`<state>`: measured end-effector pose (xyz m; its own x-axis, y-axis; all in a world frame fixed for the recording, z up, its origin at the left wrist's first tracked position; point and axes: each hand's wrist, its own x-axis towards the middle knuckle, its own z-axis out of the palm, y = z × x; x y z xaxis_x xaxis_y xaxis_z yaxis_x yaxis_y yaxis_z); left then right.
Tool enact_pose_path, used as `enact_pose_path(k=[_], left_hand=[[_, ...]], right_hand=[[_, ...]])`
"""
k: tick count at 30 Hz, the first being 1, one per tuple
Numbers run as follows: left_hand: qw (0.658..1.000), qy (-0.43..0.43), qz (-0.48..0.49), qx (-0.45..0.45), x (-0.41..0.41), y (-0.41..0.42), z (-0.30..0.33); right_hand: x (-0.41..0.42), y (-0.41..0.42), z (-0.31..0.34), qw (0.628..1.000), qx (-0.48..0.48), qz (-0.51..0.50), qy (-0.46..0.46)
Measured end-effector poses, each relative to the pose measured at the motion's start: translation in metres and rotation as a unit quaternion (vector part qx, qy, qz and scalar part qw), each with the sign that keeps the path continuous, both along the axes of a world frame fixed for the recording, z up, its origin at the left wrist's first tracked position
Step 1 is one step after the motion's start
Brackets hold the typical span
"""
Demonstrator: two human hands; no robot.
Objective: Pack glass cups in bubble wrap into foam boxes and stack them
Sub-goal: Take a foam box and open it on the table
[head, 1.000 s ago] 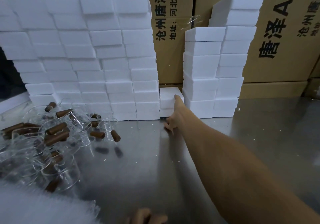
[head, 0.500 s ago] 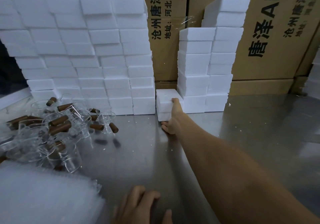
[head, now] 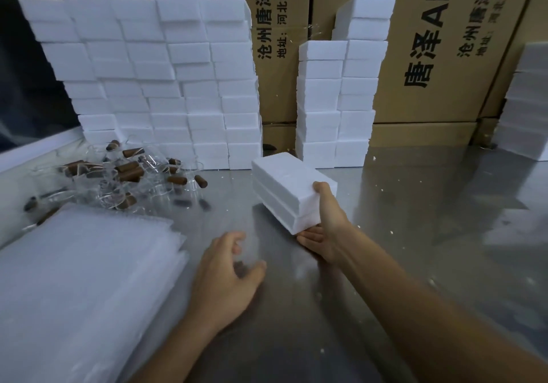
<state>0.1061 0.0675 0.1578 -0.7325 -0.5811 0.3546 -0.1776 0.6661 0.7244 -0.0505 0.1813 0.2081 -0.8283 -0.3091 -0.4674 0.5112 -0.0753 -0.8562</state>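
On steel table point(head: 415, 234), mid-front: right hand point(head: 327, 228) clamped on foam box point(head: 292, 188), left hand point(head: 228, 273) spread loose beside, holding nothing. Fetch-box step, likely; glass cups point(head: 118, 175) lay unwrapped far left behind bubble wrap stack point(head: 83, 279). Next probably called for opening box, wrapping cup.

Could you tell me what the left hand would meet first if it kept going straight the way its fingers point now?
Most likely the foam box that the right hand grips: the open left hand points forward and right over the bare steel table towards it, though depth is uncertain.
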Motion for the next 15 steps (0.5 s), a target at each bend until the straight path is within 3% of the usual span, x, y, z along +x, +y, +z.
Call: enact_pose_path(k=[3,8,12,15], left_hand=[[0.992,0.072,0.031,0.101,0.002,-0.001,0.004],[0.965,0.152,0.027,0.214,0.010,-0.003,0.013],[0.965,0.147,0.046,0.212,0.016,-0.001,0.017],[0.967,0.157,0.044,0.198,0.019,0.003,0.020]], right_hand=[[0.011,0.031,0.000,0.997,0.040,0.054,0.026],[0.032,0.052,-0.005,0.975,0.083,0.130,0.158],[0.048,0.049,-0.013,0.961,0.113,0.072,0.240],[0.060,0.050,-0.022,0.926,0.162,-0.014,0.340]])
